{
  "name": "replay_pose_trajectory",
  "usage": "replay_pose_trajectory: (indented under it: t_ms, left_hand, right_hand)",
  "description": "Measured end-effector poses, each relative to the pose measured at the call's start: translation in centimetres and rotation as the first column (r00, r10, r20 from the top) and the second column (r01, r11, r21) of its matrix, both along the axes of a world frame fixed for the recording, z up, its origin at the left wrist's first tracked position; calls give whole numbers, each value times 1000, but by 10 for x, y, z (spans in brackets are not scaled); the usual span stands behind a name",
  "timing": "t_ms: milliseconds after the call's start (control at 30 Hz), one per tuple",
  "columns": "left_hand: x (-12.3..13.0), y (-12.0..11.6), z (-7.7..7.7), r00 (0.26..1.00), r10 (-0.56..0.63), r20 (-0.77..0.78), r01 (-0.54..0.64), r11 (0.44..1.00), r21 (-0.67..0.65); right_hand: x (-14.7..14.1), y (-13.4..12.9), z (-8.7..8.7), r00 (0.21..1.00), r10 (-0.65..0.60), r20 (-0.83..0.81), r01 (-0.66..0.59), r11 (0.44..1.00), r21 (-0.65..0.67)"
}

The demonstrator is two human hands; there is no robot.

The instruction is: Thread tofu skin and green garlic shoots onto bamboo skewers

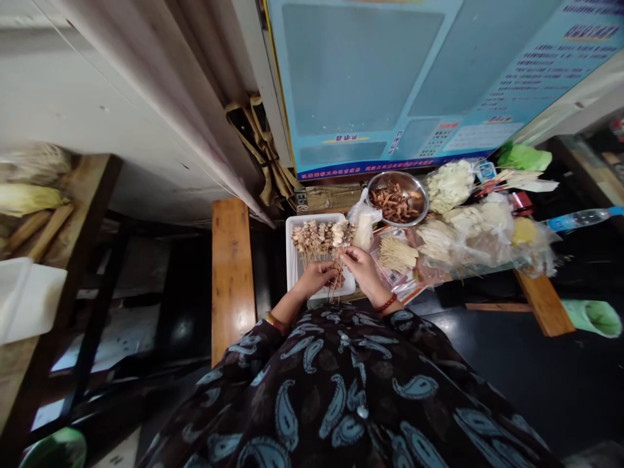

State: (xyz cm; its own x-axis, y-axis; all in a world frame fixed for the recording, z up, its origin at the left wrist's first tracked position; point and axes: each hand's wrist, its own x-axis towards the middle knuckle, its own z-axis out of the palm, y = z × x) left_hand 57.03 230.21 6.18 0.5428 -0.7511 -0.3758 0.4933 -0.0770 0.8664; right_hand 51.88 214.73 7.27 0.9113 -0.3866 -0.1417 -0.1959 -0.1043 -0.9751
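Note:
A white plastic tray (290, 263) lies in front of me, with several meat skewers (314, 235) laid side by side, their food ends away from me. Over the tray's near right part, my left hand (316, 278) is closed around the thin sticks of a few bamboo skewers (336, 276). My right hand (359, 261) pinches the same sticks higher up, close to the pale pieces (342, 232) threaded on them. The stick ends point down towards my body. Exactly how many sticks each hand holds is hidden by the fingers.
Behind the tray's right side stand a clear plastic bag (363, 227) and a steel bowl (425, 203) of brown strips (392, 200). Enoki mushrooms (397, 253), bagged foods (480, 224) and a water bottle (580, 220) lie to the right. A wooden bench (232, 273) is at left.

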Motion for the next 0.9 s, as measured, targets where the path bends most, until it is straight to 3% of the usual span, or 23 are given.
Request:
replay_pose_trajectory:
  t_ms: [367, 567, 900]
  left_hand:
    - [-3, 4, 4, 994, -27, -105, 26, 1000, -8]
    - [-7, -1, 0, 985, 123, -119, -122, 992, 15]
    - [-10, -2, -5, 957, 227, -178, -217, 973, 75]
  right_hand:
    - [0, 7, 1, 999, -43, 11, 41, 992, 117]
    - [-1, 4, -4, 997, -69, 20, 68, 996, 59]
    - [-4, -4, -13, 993, -116, 13, 116, 993, 2]
